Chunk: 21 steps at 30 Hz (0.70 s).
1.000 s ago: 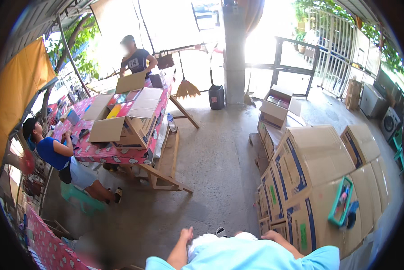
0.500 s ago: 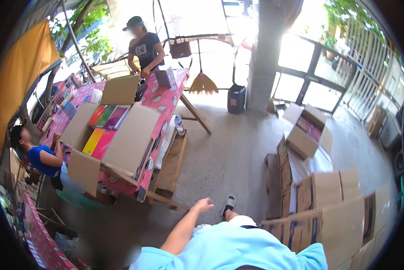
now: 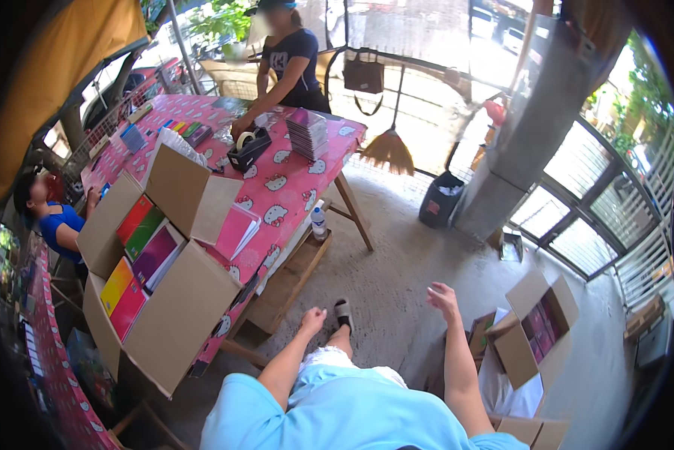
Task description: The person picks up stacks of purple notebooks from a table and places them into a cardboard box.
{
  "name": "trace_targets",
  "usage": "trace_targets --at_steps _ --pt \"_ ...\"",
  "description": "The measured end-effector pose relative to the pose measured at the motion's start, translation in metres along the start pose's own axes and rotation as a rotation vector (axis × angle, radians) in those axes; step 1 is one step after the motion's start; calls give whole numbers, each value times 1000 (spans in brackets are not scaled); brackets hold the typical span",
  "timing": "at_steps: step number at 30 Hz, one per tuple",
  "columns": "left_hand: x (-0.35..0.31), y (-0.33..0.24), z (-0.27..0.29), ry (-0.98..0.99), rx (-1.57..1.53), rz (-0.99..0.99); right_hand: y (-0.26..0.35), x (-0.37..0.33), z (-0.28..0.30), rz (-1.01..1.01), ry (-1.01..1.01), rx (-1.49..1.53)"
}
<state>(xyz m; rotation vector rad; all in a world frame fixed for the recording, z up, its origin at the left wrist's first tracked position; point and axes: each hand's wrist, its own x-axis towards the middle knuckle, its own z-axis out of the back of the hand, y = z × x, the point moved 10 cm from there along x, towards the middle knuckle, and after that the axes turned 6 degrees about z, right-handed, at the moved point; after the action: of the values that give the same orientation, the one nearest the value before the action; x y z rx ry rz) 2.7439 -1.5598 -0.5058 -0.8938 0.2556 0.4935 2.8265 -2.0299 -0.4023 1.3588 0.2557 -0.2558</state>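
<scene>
My left hand (image 3: 312, 321) hangs in the air before my body, fingers curled in, with nothing visible in it. My right hand (image 3: 443, 300) is raised over the concrete floor, its fingers apart and nothing held. To my left stands an open cardboard box (image 3: 178, 306) at the pink table's edge, packed with red, green, purple, yellow and pink notebooks (image 3: 151, 241). Beyond my right forearm, an open carton (image 3: 519, 352) holds dark pink packs (image 3: 541, 328). Neither hand touches anything.
A pink patterned table (image 3: 296, 196) carries a notebook stack (image 3: 307, 135) and a tape dispenser (image 3: 248, 148). One person (image 3: 290, 64) stands behind it; another (image 3: 58, 223) sits at left. A wooden pallet (image 3: 290, 281) with a bottle (image 3: 318, 221), a pillar (image 3: 506, 142) and a black bin (image 3: 440, 199) stand about.
My view has swung right and I have stepped forward, nearer the table's box. My right hand has come into view. The standing person's hand has moved to the tape dispenser.
</scene>
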Motion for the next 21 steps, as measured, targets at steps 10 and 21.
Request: trace_targets --at_steps 10,21 --pt "255 -333 66 -229 -800 -437 191 207 -195 140 819 -72" --pt "458 -321 188 -598 -1383 148 455 444 -271 359 643 64"
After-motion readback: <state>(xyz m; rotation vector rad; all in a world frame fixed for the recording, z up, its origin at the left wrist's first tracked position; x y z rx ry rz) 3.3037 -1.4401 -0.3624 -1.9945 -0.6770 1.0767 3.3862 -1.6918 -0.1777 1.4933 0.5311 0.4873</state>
